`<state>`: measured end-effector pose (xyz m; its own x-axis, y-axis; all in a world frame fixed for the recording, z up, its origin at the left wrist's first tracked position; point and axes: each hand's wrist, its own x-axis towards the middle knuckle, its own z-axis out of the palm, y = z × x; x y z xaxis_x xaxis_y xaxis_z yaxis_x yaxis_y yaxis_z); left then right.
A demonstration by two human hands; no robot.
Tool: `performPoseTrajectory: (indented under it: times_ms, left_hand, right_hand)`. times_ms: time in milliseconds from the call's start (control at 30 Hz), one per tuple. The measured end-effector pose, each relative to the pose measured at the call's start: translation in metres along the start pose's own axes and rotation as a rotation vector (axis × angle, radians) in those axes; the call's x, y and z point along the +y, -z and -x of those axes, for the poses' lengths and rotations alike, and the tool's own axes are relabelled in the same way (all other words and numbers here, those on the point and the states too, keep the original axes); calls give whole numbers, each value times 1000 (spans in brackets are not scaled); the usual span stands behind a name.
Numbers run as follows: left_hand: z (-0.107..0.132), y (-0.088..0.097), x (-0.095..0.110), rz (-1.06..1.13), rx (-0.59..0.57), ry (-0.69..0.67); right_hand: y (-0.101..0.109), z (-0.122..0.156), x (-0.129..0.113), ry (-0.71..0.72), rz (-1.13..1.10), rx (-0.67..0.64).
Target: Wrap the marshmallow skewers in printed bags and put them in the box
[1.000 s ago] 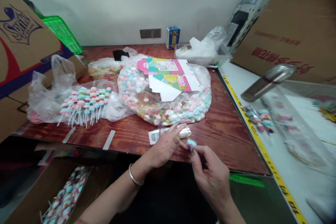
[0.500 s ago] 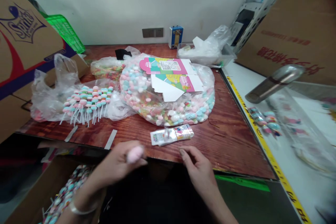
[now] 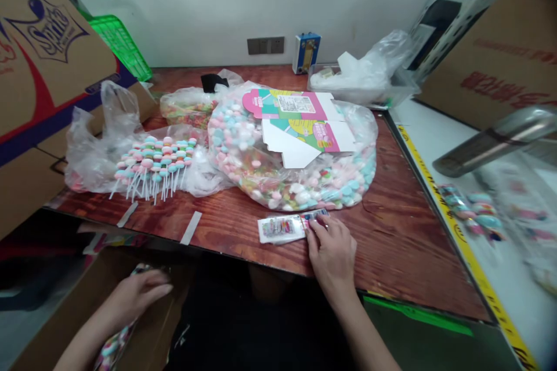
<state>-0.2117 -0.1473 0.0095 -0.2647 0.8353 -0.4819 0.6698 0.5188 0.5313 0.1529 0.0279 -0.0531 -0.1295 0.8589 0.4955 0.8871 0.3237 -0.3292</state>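
My left hand (image 3: 137,297) is low on the left, over an open cardboard box (image 3: 167,307) below the table edge. Its fingers look loosely stretched, somewhat smeared by motion, and no sweet shows in them. Beneath it, partly covered by the forearm, lie marshmallow sticks (image 3: 111,349) inside the box. At the table's front edge my right hand (image 3: 334,246) has its thumb and fingers closed at the right end of a stack of printed plastic wrappers (image 3: 282,228). The fingertips hide that end of the stack.
Marshmallow skewers (image 3: 159,157) lie on plastic at left. A big bag of marshmallows (image 3: 300,188) fills the middle, with a flattened printed carton (image 3: 304,122) on top. A Sprite box (image 3: 47,81) stands left; a steel flask (image 3: 491,142) and wrapped sweets (image 3: 474,211) lie right.
My left hand has gone down and left from the table edge into the box, and the pink marshmallow it held is no longer seen there. My right hand has moved onto the wrapper stack.
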Motion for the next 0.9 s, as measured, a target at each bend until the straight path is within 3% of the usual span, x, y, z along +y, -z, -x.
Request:
performPoseTrajectory:
  times_ms: [67,133,200,267,367,467,600,767,867,900]
  left_hand:
    - [-5,-12,76,194,-292,-305]
    - [-10,-33,143,343,-447,-642]
    - [-21,-62,192,357,-396,-828]
    - [-39,-92,220,202,-193,-900]
    - [-71,-127,230,-33,88,-884]
    - [-91,-142,224,-151,181,-833]
    - [-95,-144,218,-166,185,-804]
    - [-96,-137,220,-92,142,-767]
    - [-85,-136,227,107,123,-764]
    - [-79,-137,231,235,63,-756]
  right_hand:
    - [-3,0,-1,-20,-14,-18]
    - [-5,0,-2,-26,-30,-22]
    - [-5,0,-1,-2,-40,-2]
    - [-4,0,1,30,-33,38]
    - [0,0,3,41,-18,91]
    - [3,0,0,100,-24,86]
    - [18,-6,11,222,95,102]
    - [66,-23,56,-11,268,366]
    - [93,-24,54,-45,159,380]
    - [99,-23,47,-48,110,386]
